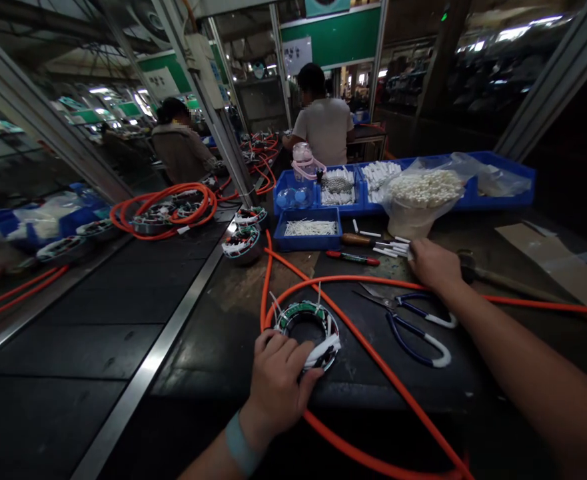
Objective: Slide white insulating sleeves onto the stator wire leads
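Observation:
My left hand (pixel 280 377) grips the near left side of a ring-shaped part (pixel 306 317) with a green inner band, white ties standing up and a white wrapped bundle on its near right side. An orange cable (pixel 368 347) passes beside and behind the ring. My right hand (pixel 436 265) reaches to the small white tubes (pixel 398 247) on the bench, its fingers closed at their right end; what lies between the fingertips is hidden. Blue-handled scissors (pixel 418 340) lie between the ring and my right forearm.
Behind are a small blue tray (pixel 306 230) of white ties, a red marker (pixel 352 258), a bag-lined tub (pixel 413 207) and blue bins (pixel 503 200). A hammer (pixel 503 280) lies right. More rings (pixel 242 243) stand beside the conveyor (pixel 88 313). Two people sit beyond.

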`<control>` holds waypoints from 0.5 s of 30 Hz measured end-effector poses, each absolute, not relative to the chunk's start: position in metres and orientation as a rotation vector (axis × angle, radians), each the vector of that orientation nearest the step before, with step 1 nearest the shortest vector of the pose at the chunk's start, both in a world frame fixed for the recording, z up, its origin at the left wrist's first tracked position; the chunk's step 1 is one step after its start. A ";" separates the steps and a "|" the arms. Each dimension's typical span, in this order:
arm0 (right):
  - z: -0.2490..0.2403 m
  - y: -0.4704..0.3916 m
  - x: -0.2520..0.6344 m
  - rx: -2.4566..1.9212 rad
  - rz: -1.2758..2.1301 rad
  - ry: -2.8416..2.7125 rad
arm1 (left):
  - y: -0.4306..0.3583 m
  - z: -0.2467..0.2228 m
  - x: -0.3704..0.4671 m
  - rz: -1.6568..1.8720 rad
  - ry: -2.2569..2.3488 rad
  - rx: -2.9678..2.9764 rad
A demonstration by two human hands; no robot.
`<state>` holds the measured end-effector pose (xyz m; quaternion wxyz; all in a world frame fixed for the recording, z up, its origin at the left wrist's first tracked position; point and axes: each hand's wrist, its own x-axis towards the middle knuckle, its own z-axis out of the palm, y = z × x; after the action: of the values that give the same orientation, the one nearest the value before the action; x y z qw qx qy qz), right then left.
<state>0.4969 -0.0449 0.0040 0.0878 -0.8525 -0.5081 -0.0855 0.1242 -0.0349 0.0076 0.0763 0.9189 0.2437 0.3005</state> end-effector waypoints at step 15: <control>0.016 -0.129 0.348 -1.352 0.511 -1.560 | -0.044 0.013 0.126 0.594 0.955 2.877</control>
<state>0.3478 -0.1286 0.0159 0.4860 -0.5556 -0.6411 0.2101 0.1259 -0.0438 0.0132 0.0262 0.9310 0.3092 0.1921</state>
